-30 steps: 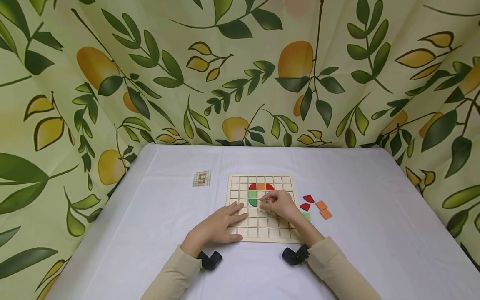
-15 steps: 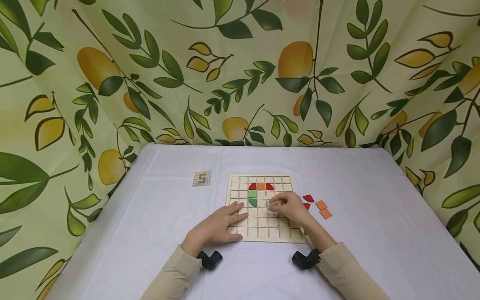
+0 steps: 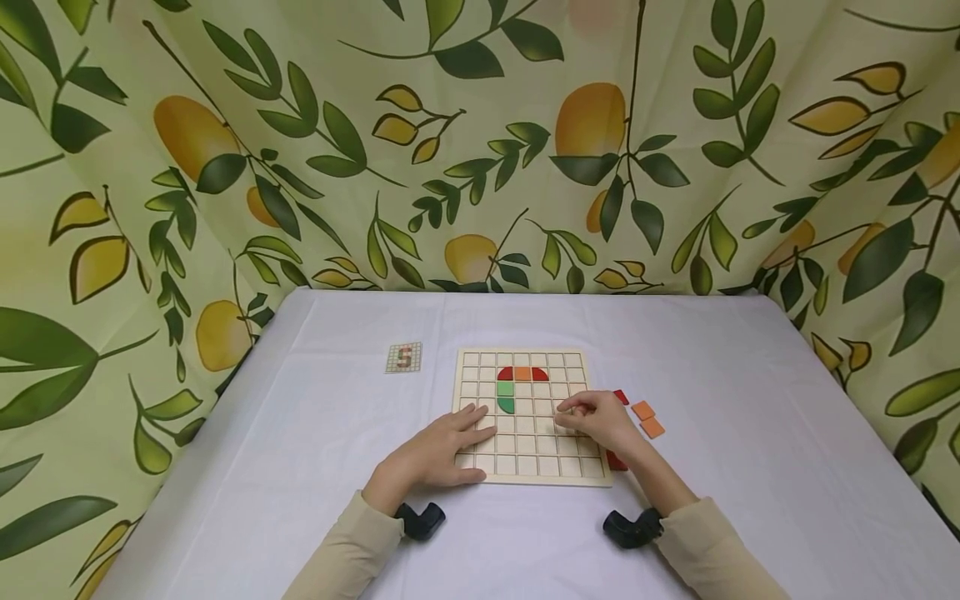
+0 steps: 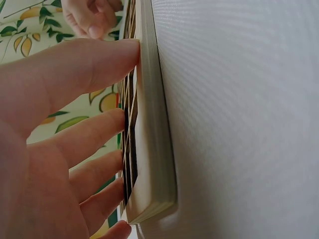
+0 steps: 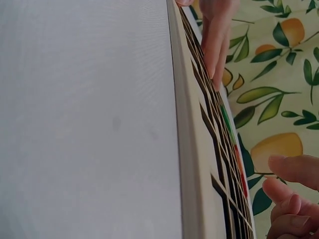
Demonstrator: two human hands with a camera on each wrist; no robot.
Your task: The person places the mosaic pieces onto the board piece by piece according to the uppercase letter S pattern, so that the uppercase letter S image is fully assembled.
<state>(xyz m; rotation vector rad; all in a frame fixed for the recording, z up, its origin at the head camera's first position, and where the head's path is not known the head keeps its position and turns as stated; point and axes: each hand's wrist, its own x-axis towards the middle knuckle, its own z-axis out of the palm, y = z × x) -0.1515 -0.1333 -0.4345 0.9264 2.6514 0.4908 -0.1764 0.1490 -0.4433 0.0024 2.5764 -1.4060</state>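
My left hand [image 3: 437,450] rests with fingers spread on the lower left of a wooden grid board [image 3: 517,476]. In the left wrist view its thumb [image 4: 99,67] lies across the board's front edge. My right hand [image 3: 596,417] hovers over the board's right side, its fingers bent. In the right wrist view its index finger [image 5: 296,169] and thumb stand slightly apart, with no piece showing between them. Set in the grid are two red rounded pieces [image 3: 540,374], an orange square [image 3: 522,373] between them, a light green square [image 3: 506,388] and a dark green rounded piece [image 3: 506,405].
A small pattern card [image 3: 403,357] with an S-like figure lies left of the board. Two loose orange squares [image 3: 652,427] lie to the right. Red pieces [image 3: 617,462] show partly beside the right hand and forearm. A patterned curtain [image 3: 480,167] hangs behind the white-covered table [image 3: 337,333].
My right hand has moved right and slightly nearer me, away from the coloured pieces in the grid, and now covers some loose pieces. The left hand has stayed still.
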